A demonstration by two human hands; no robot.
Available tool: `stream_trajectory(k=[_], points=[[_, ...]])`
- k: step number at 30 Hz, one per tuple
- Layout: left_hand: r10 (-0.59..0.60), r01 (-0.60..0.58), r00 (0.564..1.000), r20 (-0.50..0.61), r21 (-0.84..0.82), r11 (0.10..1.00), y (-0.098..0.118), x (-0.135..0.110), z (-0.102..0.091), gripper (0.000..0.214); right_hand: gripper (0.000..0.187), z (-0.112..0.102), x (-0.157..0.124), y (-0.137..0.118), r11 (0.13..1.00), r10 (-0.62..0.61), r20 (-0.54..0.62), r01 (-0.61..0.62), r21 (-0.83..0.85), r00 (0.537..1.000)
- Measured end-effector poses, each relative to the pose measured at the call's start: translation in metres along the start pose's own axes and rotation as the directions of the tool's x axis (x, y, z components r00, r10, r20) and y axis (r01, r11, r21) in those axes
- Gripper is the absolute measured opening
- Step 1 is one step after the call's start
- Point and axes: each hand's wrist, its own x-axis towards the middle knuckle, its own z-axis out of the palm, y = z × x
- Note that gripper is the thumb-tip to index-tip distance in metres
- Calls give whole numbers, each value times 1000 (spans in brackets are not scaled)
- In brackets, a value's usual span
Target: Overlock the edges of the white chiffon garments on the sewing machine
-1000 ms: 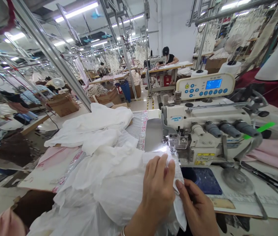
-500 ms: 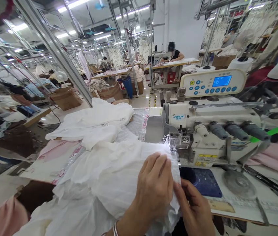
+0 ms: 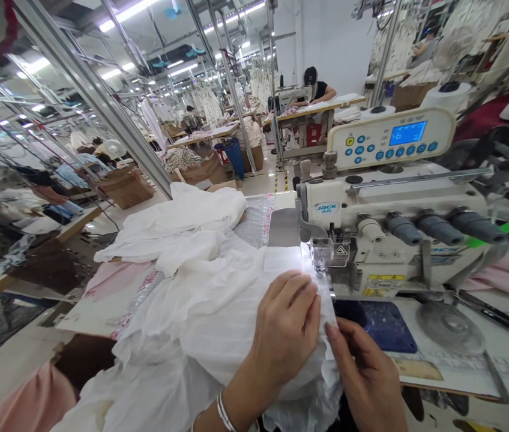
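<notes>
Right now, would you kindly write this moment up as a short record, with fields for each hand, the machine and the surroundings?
Left hand: pressing down on white fabric
Right hand: pinching the fabric's edge
Machine: JACK sewing machine, fabric edge running to its presser foot
Surroundings: co-worker sewing at a farther table

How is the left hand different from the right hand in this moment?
The left hand lies flat on the white fabric, while the right hand holds its edge with the fingertips. The left wrist wears a bracelet; no bracelet shows on the right. Both are bare and touch the same fabric.
</notes>
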Motion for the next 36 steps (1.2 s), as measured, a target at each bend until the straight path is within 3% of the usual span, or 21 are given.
stream_trajectory(k=[3, 6, 14, 18, 24, 29, 36], points=[[-7, 7, 1000, 9, -29, 1000, -7, 8, 2, 17, 26, 1, 2, -4, 999, 46, -28, -45, 10, 999], [-25, 26, 999, 23, -58, 998, -13, 16, 3, 17, 27, 1, 3, -4, 999, 33, 12, -34, 25, 999], [-21, 24, 998, 54, -50, 998, -27, 26, 3, 15, 33, 2, 1, -2, 982, 156, 107, -166, 94, 982], [55, -55, 998, -40, -8, 998, -19, 26, -3, 20, 34, 5, 1, -4, 974, 154, 130, -173, 147, 979], [126, -128, 992, 29, 41, 991, 1, 5, -2, 16, 32, 6, -8, -1, 970, 158, 85, -171, 174, 984], [98, -98, 995, -30, 19, 995, -5, 2, 0, 21, 32, 2, -9, -3, 969, 183, 93, -196, 151, 979], [24, -15, 997, 75, -116, 993, -28, 25, 0, 16, 36, 5, 1, -8, 968, 192, 119, -208, 138, 974]])
